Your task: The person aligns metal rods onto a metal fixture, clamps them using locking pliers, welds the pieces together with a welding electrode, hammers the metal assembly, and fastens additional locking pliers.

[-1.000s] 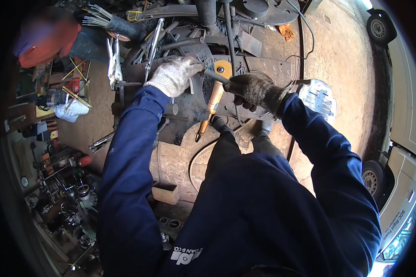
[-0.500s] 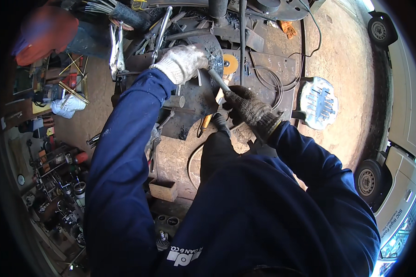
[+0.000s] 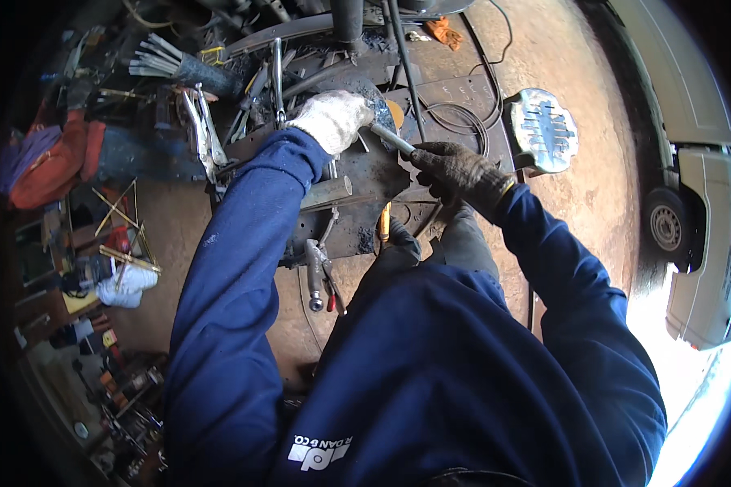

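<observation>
My left hand (image 3: 333, 120), in a white knit glove, is closed above the dark steel worktable (image 3: 357, 215). Whatever its curled fingers hold is hidden; a thin metal strip (image 3: 365, 144) shows just below them. My right hand (image 3: 455, 172), in a dark brown glove, grips one end of a grey metal rod (image 3: 393, 140). The rod slants up and left, its other end at the left glove's fingertips; touching or not, I cannot tell. An orange-tan disc (image 3: 395, 114) lies behind the rod. A thick round bar (image 3: 329, 193) sits below my left hand.
Locking pliers (image 3: 203, 134) and a chrome tool (image 3: 278, 77) are left of my left hand. A clamp (image 3: 315, 276) hangs at the near edge. Cable (image 3: 473, 122) coils at right beside a slotted stool seat (image 3: 546, 130). A person in red (image 3: 57, 166) is far left; a vehicle (image 3: 702, 235) stands right.
The whole view has shifted, with the table contents lying differently in the picture. My left glove now sits closer to the rod's end. The right hand still grips the rod.
</observation>
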`<action>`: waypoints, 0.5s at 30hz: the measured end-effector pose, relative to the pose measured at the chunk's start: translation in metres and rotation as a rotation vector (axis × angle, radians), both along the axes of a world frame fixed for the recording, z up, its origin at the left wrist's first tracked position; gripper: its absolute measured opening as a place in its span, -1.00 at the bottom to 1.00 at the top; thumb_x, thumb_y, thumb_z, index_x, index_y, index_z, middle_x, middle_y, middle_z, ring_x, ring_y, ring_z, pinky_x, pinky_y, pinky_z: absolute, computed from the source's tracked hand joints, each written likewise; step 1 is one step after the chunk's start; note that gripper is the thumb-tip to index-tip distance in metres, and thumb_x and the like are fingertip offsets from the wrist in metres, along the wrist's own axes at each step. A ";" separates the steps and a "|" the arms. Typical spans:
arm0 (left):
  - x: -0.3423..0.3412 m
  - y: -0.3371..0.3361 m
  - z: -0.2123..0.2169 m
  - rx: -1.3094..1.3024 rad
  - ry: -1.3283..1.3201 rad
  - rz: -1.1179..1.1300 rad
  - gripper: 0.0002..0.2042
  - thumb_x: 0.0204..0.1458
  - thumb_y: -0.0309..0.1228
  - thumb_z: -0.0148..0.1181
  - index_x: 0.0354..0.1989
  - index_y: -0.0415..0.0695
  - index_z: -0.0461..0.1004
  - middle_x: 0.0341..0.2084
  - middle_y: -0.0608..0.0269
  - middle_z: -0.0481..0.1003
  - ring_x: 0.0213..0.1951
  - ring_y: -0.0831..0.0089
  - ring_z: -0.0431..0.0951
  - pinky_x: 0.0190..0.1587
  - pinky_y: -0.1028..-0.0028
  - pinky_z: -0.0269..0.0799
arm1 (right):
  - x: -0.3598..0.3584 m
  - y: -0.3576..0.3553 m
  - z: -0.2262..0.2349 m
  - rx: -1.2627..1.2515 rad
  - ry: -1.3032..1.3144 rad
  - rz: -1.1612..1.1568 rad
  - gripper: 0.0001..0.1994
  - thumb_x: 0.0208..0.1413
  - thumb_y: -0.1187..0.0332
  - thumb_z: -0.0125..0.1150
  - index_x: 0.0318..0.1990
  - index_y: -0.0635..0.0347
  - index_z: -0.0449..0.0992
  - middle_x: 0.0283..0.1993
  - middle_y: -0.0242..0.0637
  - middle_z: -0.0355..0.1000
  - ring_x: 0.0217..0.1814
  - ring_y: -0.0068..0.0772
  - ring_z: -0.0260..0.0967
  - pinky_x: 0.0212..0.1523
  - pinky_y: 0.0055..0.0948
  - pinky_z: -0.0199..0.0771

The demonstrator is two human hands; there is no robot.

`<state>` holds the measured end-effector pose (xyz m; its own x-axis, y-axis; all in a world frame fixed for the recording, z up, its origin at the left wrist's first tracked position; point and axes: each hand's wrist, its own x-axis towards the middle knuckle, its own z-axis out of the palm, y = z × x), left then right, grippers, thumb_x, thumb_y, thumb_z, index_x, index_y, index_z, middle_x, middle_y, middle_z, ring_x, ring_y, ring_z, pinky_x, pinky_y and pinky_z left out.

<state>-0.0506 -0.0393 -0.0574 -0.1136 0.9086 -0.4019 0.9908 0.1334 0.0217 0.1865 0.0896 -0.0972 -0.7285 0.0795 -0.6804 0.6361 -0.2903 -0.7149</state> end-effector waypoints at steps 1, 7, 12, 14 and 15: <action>0.001 -0.002 0.000 0.033 -0.035 -0.003 -0.71 -0.01 -0.43 0.32 -0.06 0.06 0.65 -0.13 0.19 0.57 0.03 0.10 0.58 0.12 0.13 0.52 | 0.002 0.002 -0.002 -0.012 0.001 0.018 -0.45 0.36 -0.06 0.17 0.32 0.12 0.45 -0.25 -0.29 0.47 -0.47 -0.51 0.42 -0.54 -0.47 0.53; 0.008 -0.001 0.009 0.065 -0.065 -0.032 -0.71 0.02 -0.46 0.29 -0.04 0.02 0.64 -0.12 0.14 0.58 0.02 0.06 0.59 0.12 0.12 0.52 | -0.002 0.011 -0.004 0.159 -0.010 0.113 -0.47 0.35 -0.11 0.17 0.32 -0.03 0.49 -0.31 -0.26 0.54 -0.52 -0.47 0.48 -0.58 -0.43 0.54; 0.005 -0.005 0.010 0.064 -0.105 0.014 -0.72 0.01 -0.49 0.29 -0.06 0.00 0.65 -0.13 0.10 0.60 0.00 0.04 0.61 0.07 0.11 0.55 | 0.006 0.009 0.008 0.118 -0.027 0.151 -0.53 0.42 -0.04 0.11 0.29 0.01 0.53 -0.43 -0.48 0.43 -0.45 -0.62 0.41 -0.42 -0.53 0.48; 0.004 0.002 0.006 0.035 -0.102 0.006 -0.71 0.00 -0.49 0.30 -0.06 0.01 0.65 -0.14 0.10 0.60 0.00 0.04 0.61 0.07 0.11 0.55 | 0.014 0.009 0.002 0.108 -0.032 0.097 -0.53 0.41 -0.03 0.14 0.28 0.03 0.53 -0.42 -0.46 0.46 -0.42 -0.61 0.45 -0.42 -0.52 0.50; 0.002 0.003 0.005 0.005 -0.090 0.015 -0.70 0.00 -0.49 0.31 -0.06 0.02 0.66 -0.14 0.11 0.60 0.00 0.04 0.61 0.08 0.11 0.55 | 0.015 0.004 0.006 0.105 -0.035 0.092 -0.53 0.41 -0.03 0.14 0.28 0.03 0.53 -0.42 -0.46 0.46 -0.42 -0.61 0.45 -0.42 -0.52 0.50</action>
